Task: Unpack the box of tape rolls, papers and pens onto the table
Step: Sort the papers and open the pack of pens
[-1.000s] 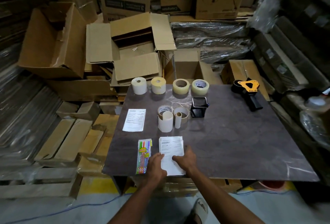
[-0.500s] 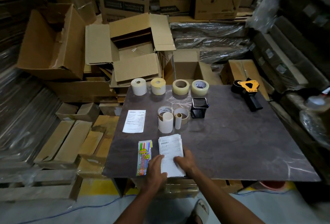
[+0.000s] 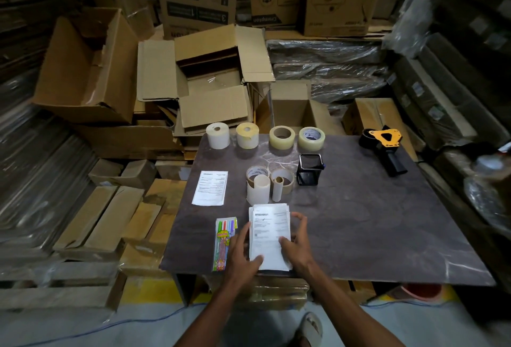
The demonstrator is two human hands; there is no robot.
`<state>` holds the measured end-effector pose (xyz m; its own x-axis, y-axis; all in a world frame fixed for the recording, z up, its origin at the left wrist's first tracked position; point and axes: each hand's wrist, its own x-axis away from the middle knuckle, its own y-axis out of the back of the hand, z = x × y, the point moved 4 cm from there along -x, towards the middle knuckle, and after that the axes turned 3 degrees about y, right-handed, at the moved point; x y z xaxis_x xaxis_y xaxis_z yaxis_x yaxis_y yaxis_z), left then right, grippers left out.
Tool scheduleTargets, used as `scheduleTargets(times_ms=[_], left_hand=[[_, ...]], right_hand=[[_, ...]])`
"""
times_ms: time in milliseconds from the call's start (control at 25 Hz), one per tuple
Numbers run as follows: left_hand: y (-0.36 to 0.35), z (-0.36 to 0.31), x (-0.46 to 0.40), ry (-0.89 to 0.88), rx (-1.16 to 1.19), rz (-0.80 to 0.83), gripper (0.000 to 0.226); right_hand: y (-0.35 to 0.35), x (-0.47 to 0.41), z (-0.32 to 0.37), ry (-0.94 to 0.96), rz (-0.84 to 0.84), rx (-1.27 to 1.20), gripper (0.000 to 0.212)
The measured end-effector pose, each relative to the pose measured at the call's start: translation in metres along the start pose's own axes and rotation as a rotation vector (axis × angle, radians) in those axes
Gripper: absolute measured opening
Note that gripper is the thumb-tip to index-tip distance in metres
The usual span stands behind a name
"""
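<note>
Squaring paper stack point(image 3: 269, 236) at lower centre of desk point(image 3: 373, 222), long axis running up frame; left hand point(image 3: 243, 250) and right hand point(image 3: 297, 244) flanking, fingers loosely spread, touching edges, gripping nothing.

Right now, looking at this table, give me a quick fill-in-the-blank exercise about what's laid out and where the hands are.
1. Both hands, the left hand and the right hand, touch the stack of ____.
2. The pack of pens lies to the ____ of that stack of papers.
3. Along the far edge of the table stand ____ rolls in a row.
4. The tape dispenser has a ____ plate.

Missing words: papers; left; four; yellow
</note>
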<state>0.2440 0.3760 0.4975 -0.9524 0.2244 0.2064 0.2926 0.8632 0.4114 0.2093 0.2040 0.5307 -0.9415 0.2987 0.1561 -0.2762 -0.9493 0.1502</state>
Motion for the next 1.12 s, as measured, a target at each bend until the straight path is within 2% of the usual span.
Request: scheduleTargets(times_ms=[120, 240, 360, 480, 640, 800, 1000, 1120], left_hand=[[0.012, -0.04, -0.002, -0.025, 0.23, 0.09, 0.066], [0.019, -0.071, 0.001, -0.033, 0.315, 0.078, 0.05], [0.016, -0.086, 0.006, -0.104, 0.377, 0.06, 0.049], [0.015, -0.095, 0.009, -0.152, 0.415, 0.047, 0.05], [0.017, -0.097, 0.013, -0.133, 0.503, 0.079, 0.044], [0.021, -0.095, 0.015, -0.12, 0.52, 0.057, 0.045], [0.026, -0.099, 0.018, -0.127, 0.528, 0.003, 0.046], [0.028, -0.099, 0.017, -0.127, 0.536, -0.004, 0.048]], right_hand=[[0.01, 0.005, 0.022, 0.081, 0.058, -0.066, 0.041], [0.015, 0.01, 0.037, 0.137, -0.01, -0.023, 0.025], [0.022, 0.016, 0.048, 0.119, -0.171, 0.043, 0.027], [0.033, 0.025, 0.067, 0.146, -0.278, -0.024, 0.025], [0.048, 0.027, 0.084, 0.203, -0.242, -0.051, 0.017], [0.053, 0.026, 0.085, 0.215, -0.227, -0.024, 0.02], [0.056, 0.028, 0.085, 0.202, -0.322, -0.03, 0.054], [0.06, 0.026, 0.082, 0.196, -0.289, -0.143, 0.051]])
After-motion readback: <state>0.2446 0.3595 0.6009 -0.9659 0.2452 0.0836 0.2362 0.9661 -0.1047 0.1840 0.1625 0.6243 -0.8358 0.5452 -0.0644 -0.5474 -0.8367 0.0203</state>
